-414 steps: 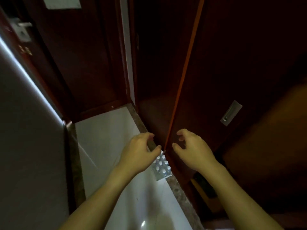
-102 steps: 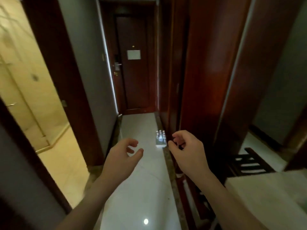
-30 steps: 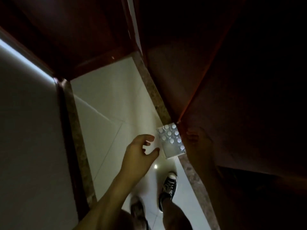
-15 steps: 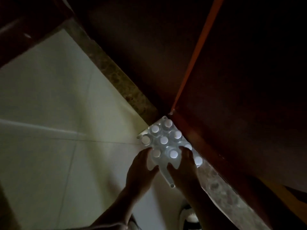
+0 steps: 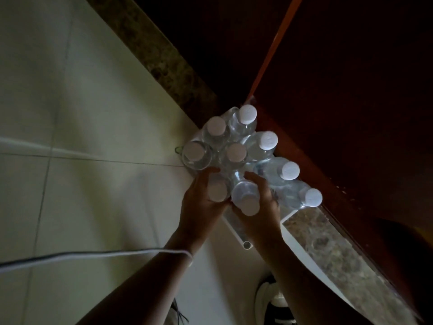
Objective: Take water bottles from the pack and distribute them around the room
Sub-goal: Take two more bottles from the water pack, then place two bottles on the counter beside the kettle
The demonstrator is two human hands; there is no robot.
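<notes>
Both hands reach down from above: left hand (image 5: 201, 205) curls around one white-capped bottle (image 5: 216, 194), right hand (image 5: 260, 207) grips its neighbour (image 5: 246, 200). They stand in the pack (image 5: 241, 156) on the pale tiled floor (image 5: 82, 113), tight against the dark wooden panel (image 5: 351, 90).

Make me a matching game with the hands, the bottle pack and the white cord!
Things:
1. left hand
2. right hand
3. bottle pack
4. white cord

Places or states:
A. lies across the left forearm
B. grips the bottle with the raised cap
C. stands on the floor by the dark wooden wall
D. grips the bottle nearer the open floor

Pairs: 1-D, 2-B, 3-C, 4-A
</notes>
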